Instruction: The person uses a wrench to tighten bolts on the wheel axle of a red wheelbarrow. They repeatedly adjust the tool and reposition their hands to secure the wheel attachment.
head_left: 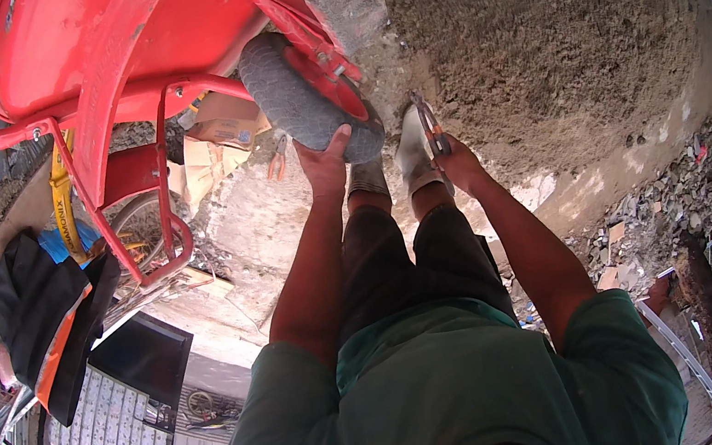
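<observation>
A red wheelbarrow [194, 24] lies tipped over at the upper left, its underside frame and legs facing me. Its black rubber tire [278, 86] is mounted on a red rim [334, 86]. My left hand [326, 162] is closed on the tire's near edge, thumb on top of the tread. In my right hand [462, 166] is a pair of pliers [431, 128], pointing away from me beside the tire. The exact set of the jaws is hard to make out. Another pair of pliers [278, 160] with orange handles rests on the ground left of my left hand.
Damp sand or mortar [531, 36] spreads over the upper right. Torn brown paper bags [217, 137] lie under the wheelbarrow. A yellow tool [64, 199] and a black-and-orange bag [45, 318] are at the left. Broken rubble [653, 213] lies at the right. My boots [412, 153] stand close to the wheel.
</observation>
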`<state>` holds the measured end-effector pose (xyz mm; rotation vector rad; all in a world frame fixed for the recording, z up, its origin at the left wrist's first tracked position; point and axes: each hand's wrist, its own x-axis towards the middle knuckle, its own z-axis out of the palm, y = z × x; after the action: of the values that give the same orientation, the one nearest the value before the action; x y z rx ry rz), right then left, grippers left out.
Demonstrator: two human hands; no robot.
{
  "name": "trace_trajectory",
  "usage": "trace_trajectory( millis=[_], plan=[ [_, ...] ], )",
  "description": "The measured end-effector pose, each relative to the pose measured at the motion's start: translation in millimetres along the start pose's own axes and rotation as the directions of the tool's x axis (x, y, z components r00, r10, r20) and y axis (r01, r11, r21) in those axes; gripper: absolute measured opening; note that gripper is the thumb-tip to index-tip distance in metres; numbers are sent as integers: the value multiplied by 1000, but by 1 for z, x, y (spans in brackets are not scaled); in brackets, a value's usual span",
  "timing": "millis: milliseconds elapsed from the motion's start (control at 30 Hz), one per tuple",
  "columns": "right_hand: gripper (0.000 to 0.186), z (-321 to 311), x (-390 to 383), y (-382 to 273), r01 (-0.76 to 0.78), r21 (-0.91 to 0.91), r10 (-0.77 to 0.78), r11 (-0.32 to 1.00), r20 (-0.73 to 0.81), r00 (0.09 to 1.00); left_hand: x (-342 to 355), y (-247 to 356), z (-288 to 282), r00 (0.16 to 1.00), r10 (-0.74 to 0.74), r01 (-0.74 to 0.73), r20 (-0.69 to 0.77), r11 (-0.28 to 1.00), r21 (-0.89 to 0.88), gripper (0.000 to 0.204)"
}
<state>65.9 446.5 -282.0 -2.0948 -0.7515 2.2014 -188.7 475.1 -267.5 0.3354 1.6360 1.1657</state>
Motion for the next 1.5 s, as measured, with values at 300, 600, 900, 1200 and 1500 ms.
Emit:
trace_trajectory(
  millis=[300,600,900,1200,1500],
  plan=[
    [51,-6,-45,10,56,-277,-22,959,123,992,-9,-9,-3,997,52,-42,-55,985,169,86],
    [55,15,-83,2,41,-211,50,977,405,913,-48,7,-8,980,56,-16,-193,979,203,75],
    [49,120,-85,-52,42,-74,2,996,514,858,-133,-30,-92,926,-376,375,-10,924,-80,44],
    [22,195,-21,-67,-44,-85,62,995,228,972,-44,-34,-132,999,-42,17,33,836,548,24],
    [8,226,29,-66,167,-142,-165,976,22,986,27,-42,-182,976,65,-136,209,928,346,30]
  ],
)
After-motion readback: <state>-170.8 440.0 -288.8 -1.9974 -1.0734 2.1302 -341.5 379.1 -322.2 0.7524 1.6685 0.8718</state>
